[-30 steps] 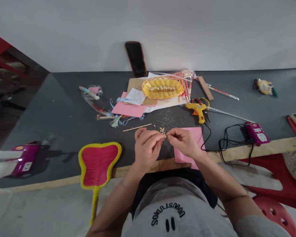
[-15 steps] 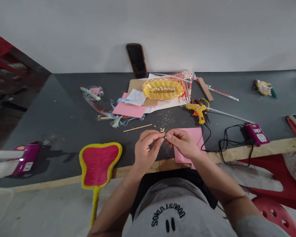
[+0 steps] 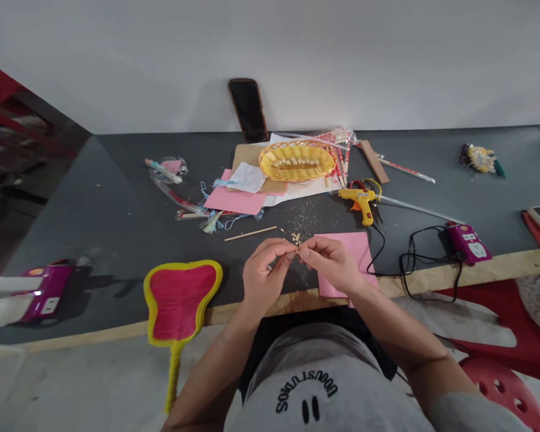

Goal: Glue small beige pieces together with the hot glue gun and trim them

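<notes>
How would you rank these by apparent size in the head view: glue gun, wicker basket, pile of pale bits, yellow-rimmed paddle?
Largest to smallest:
yellow-rimmed paddle
wicker basket
glue gun
pile of pale bits

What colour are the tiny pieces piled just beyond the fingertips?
The tiny pieces are pale tan, in the head view.

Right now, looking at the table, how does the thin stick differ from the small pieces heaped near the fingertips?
The stick is long and slim; the small pieces are short and chunky.
The stick is one straight length; the small pieces form a loose cluster.
The small pieces lie right by the fingertips of the left hand and right hand; the stick lies farther left.
Both are pale tan and rest on the dark table.
</notes>
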The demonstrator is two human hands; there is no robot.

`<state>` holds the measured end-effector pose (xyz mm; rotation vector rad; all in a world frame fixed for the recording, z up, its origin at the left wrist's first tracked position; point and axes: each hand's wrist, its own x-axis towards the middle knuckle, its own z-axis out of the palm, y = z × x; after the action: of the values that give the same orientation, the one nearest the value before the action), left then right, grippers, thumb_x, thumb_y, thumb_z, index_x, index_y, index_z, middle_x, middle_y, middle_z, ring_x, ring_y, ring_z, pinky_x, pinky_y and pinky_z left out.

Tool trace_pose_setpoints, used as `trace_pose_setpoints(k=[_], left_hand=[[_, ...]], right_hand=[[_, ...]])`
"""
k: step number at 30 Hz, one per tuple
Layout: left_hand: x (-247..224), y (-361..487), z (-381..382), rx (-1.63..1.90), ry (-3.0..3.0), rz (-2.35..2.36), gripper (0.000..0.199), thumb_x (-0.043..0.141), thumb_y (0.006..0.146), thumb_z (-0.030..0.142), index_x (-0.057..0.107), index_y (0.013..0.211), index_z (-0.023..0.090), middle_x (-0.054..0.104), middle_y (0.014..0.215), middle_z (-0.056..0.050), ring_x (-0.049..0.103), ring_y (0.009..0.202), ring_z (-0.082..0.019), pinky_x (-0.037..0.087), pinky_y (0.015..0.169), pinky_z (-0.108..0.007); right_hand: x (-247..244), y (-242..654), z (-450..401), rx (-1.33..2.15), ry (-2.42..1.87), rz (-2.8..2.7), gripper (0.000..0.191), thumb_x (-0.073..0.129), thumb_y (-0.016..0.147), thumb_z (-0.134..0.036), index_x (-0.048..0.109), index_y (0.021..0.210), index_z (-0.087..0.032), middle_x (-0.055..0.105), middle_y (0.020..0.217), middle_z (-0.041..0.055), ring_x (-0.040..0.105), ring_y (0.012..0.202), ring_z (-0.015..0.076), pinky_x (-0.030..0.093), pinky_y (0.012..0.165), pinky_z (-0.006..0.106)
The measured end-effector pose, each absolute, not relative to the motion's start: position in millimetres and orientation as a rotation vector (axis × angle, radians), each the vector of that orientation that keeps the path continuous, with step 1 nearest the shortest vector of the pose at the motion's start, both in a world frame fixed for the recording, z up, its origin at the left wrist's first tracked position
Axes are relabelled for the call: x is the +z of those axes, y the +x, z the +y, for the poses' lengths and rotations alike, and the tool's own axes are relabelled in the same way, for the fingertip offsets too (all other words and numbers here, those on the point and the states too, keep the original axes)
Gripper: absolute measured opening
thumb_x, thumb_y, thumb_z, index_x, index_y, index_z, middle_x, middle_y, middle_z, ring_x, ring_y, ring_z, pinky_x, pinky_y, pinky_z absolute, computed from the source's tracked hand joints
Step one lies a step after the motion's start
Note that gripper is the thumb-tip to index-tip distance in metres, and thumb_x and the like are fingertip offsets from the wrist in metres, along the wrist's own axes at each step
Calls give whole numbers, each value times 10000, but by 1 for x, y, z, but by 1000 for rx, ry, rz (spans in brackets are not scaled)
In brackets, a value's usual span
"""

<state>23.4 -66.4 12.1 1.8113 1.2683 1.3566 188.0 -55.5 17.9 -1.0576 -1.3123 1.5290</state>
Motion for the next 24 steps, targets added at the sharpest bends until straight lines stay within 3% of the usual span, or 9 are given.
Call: trace_pose_setpoints(k=[4,9,11,14,19,24], left_hand=[[7,26,-67,1382,1693,1252,97,647,901,245,723,848,214,714,862,-28,641,835,-164,509,786,-293],[-2,30,-67,1367,1052,1153,204,733,821,390,724,815,186,682,764,-28,572,699,-143,468,663,-262],[-3,32,-66,1347,915,1129,250,782,761,424,732,781,180,677,734,-26,553,670,-134,454,647,-254],[-3,34,-65,1324,819,1097,287,836,685,443,737,742,179,671,708,-19,545,656,-127,447,642,-249],[-1,33,-66,1273,777,1039,256,867,655,397,742,707,180,653,663,-1,524,633,-111,434,624,-235],[3,32,-66,1176,761,1009,258,876,633,388,730,643,176,654,646,-11,533,642,-125,439,634,-249]], right_hand=[[17,186,-56,1511,-1050,-1339,382,650,844,-562,623,798,-184,549,678,-22,463,603,95,390,558,233],[16,190,-55,1230,-1115,-1547,321,588,924,-455,630,747,-191,583,687,-2,523,634,118,447,612,263],[16,192,-54,1027,-1105,-1624,232,624,915,-377,660,767,-202,643,795,30,599,772,153,499,735,303],[17,194,-53,804,-1042,-1716,94,654,903,-272,713,972,-247,678,1030,66,630,1002,194,514,894,368],[19,193,-53,614,-968,-1834,91,636,924,-201,716,918,-243,691,943,54,629,906,181,512,834,352],[18,192,-54,742,-981,-1849,117,558,964,-196,652,898,-219,685,934,60,622,960,188,503,858,356]])
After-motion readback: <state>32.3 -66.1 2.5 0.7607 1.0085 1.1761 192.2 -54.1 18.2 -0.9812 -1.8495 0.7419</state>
